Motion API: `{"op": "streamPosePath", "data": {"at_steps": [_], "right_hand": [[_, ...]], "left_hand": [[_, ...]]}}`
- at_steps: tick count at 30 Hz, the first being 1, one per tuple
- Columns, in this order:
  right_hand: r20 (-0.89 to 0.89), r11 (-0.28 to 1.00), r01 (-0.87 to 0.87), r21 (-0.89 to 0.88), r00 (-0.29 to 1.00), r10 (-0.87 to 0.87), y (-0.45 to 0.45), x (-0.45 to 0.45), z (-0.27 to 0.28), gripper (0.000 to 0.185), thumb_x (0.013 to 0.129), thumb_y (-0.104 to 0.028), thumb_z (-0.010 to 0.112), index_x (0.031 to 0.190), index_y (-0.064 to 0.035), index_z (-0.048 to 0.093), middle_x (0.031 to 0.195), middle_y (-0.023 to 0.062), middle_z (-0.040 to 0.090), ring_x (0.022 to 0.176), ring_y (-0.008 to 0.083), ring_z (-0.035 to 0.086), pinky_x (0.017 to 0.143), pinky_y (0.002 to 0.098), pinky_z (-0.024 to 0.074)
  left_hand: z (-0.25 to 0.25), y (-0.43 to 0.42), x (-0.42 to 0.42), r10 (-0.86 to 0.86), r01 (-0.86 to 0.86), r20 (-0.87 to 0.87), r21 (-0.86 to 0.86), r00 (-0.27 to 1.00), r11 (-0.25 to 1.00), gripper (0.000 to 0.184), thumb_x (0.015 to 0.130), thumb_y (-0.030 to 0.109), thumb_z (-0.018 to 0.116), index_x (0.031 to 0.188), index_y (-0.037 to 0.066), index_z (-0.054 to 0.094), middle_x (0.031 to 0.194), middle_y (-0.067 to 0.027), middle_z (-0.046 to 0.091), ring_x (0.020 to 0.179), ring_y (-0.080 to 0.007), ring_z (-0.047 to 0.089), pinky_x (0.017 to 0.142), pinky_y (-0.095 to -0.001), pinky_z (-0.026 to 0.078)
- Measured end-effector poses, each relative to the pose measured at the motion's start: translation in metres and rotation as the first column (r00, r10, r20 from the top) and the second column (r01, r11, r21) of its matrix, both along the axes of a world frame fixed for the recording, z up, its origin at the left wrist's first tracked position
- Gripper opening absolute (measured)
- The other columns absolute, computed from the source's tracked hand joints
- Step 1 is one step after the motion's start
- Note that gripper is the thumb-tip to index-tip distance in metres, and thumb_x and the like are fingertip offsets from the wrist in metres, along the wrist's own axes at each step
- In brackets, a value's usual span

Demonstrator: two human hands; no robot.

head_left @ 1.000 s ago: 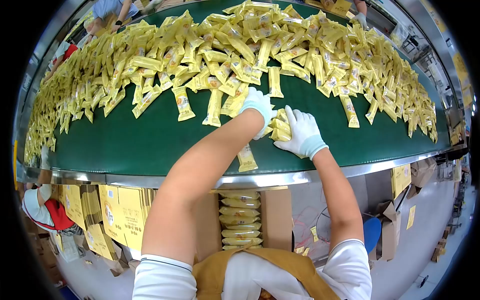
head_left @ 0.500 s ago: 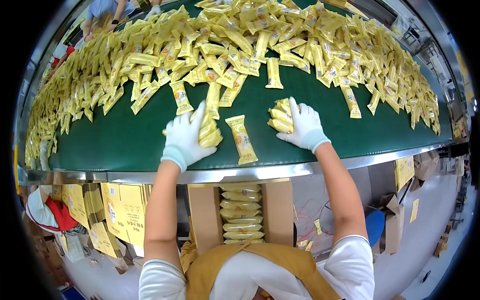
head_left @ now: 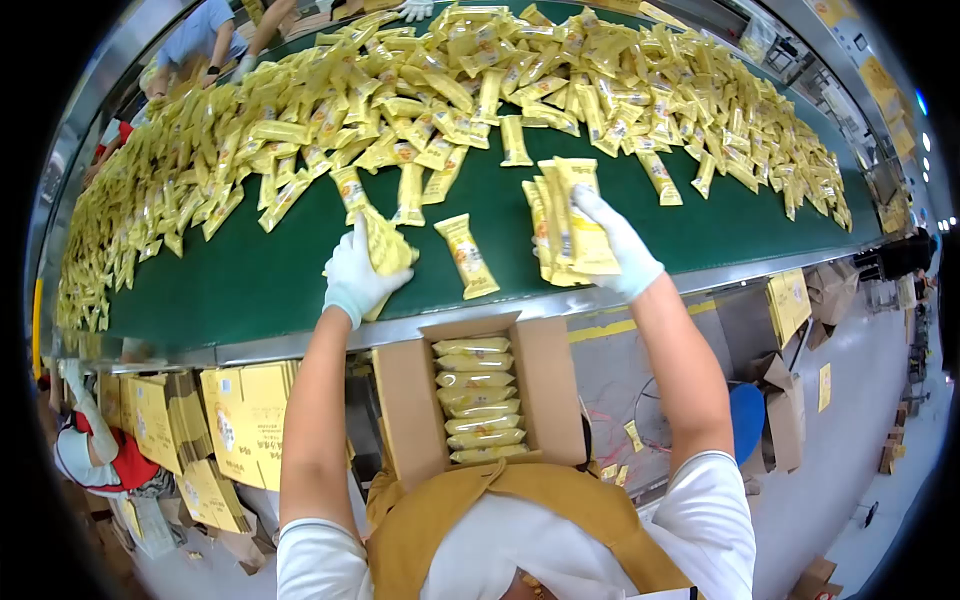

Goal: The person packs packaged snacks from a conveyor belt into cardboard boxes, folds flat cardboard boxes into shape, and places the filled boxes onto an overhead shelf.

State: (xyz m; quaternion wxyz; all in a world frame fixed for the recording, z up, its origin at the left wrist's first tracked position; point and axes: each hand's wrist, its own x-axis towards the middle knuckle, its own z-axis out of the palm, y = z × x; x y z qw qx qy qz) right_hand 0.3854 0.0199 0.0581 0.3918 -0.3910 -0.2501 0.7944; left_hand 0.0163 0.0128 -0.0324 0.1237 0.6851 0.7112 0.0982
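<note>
Raised since the earlier frame are the packets (head_left: 585, 215) in the right hand (head_left: 622, 250): previously held low over the table (head_left: 300, 260), they are now turned upright, side by side. The right hand is partly closed around them, one digit being laid across the front packet and the others hidden. A second bundle (head_left: 387, 245) is clasped, tilted, between the thumb and fingers of the left hand (head_left: 358, 275); its number cannot be told. Between the hands, a single packet (head_left: 466, 257) is left lying on the table, beyond which a broad heap (head_left: 450, 85) is spread. Below the near edge, an open box (head_left: 408, 400) is seen between the forearms, partly filled with a row of packets (head_left: 478, 400).
</note>
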Motion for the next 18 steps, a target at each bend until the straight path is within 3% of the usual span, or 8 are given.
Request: {"op": "streamPosePath", "data": {"at_steps": [1, 2, 3, 4, 5, 7, 13, 18], "right_hand": [[-0.038, 1.0, -0.031, 0.006, 0.999, 0.031, -0.011, 0.0, 0.008, 0.053, 0.095, -0.043, 0.069, 0.133, -0.0091, 0.054, 0.108, 0.0071, 0.065, 0.093, 0.0189, 0.067, 0.079, 0.0374, 0.0575], [0.127, 0.976, -0.112, 0.187, 0.988, 0.089, -0.024, 0.0, 0.016, 0.057, 0.092, -0.041, 0.071, 0.135, -0.0078, 0.052, 0.111, 0.008, 0.065, 0.097, 0.0203, 0.066, 0.083, 0.0378, 0.0557], [0.287, 0.912, -0.215, 0.35, 0.951, 0.114, -0.04, -0.005, 0.023, 0.063, 0.09, -0.04, 0.073, 0.137, -0.0064, 0.049, 0.114, 0.0089, 0.064, 0.101, 0.0218, 0.065, 0.087, 0.0382, 0.0538], [0.451, 0.769, -0.331, 0.548, 0.891, 0.062, -0.063, -0.017, 0.035, 0.07, 0.085, -0.04, 0.076, 0.139, -0.0051, 0.047, 0.115, 0.0109, 0.063, 0.104, 0.0248, 0.063, 0.09, 0.0385, 0.0512], [0.67, 0.577, -0.56, 0.595, 0.742, 0.03, -0.079, -0.027, 0.049, 0.079, 0.08, -0.04, 0.079, 0.141, -0.0041, 0.045, 0.114, 0.0126, 0.062, 0.106, 0.0271, 0.061, 0.09, 0.039, 0.0494], [0.925, 0.143, -0.931, 0.336, 0.298, -0.235, -0.103, -0.046, 0.072, 0.095, 0.07, -0.043, 0.084, 0.146, -0.0022, 0.041, 0.112, 0.0158, 0.059, 0.108, 0.0311, 0.058, 0.088, 0.0403, 0.0466], [0.957, -0.269, -0.936, -0.226, -0.162, -0.24, -0.153, -0.105, 0.0, 0.093, 0.07, -0.044, 0.08, 0.146, -0.0042, 0.045, 0.103, 0.015, 0.06, 0.094, 0.0315, 0.058, 0.08, 0.0433, 0.0439], [0.953, -0.157, -0.981, -0.116, -0.065, -0.297, -0.193, -0.114, -0.084, 0.071, 0.087, -0.034, 0.065, 0.148, -0.0056, 0.044, 0.108, 0.0143, 0.06, 0.098, 0.032, 0.059, 0.078, 0.044, 0.0441]], "left_hand": [[-0.003, -0.001, -0.008, 0.063, -0.083, 0.151, 0.132, 0.987, 0.988, 0.109, 0.073, 0.053, 0.082, 0.155, 0.004, 0.03, 0.127, -0.0174, 0.058, 0.115, -0.0321, 0.059, 0.098, -0.0425, 0.049], [0.001, -0.004, -0.015, 0.073, -0.136, 0.69, 0.037, 0.72, 0.99, 0.093, 0.079, 0.049, 0.079, 0.15, 0.005, 0.037, 0.122, -0.0149, 0.06, 0.11, -0.0289, 0.062, 0.094, -0.0405, 0.051], [0.008, -0.01, -0.021, 0.082, -0.133, 0.977, -0.056, 0.195, 0.99, 0.077, 0.086, 0.045, 0.075, 0.145, 0.006, 0.044, 0.117, -0.0124, 0.063, 0.105, -0.0258, 0.064, 0.091, -0.0386, 0.053], [0.027, -0.029, -0.025, 0.163, -0.075, 0.981, -0.172, -0.107, 0.982, 0.054, 0.095, 0.042, 0.066, 0.135, 0.008, 0.052, 0.11, -0.0086, 0.065, 0.096, -0.0201, 0.066, 0.084, -0.0352, 0.055], [0.037, -0.042, -0.019, 0.161, -0.065, 0.925, -0.195, -0.344, 0.979, 0.061, 0.095, 0.051, 0.063, 0.136, 0.008, 0.051, 0.112, -0.0119, 0.065, 0.093, -0.023, 0.066, 0.084, -0.0382, 0.057], [0.056, -0.063, -0.006, 0.099, -0.007, 0.828, -0.124, -0.552, 0.992, 0.071, 0.095, 0.066, 0.052, 0.138, 0.01, 0.051, 0.119, -0.0171, 0.063, 0.105, -0.0325, 0.064, 0.09, -0.0533, 0.055], [0.085, -0.096, 0.035, 0.176, 0.103, 0.637, -0.151, -0.751, 0.983, 0.081, 0.094, 0.075, 0.042, 0.142, 0.01, 0.048, 0.127, -0.0185, 0.058, 0.116, -0.0358, 0.058, 0.105, -0.0616, 0.043], [0.079, -0.114, 0.06, 0.277, 0.255, 0.689, -0.137, -0.67, 0.957, 0.077, 0.095, 0.071, 0.044, 0.141, 0.01, 0.049, 0.13, -0.0159, 0.058, 0.119, -0.0317, 0.058, 0.106, -0.054, 0.045]]}}
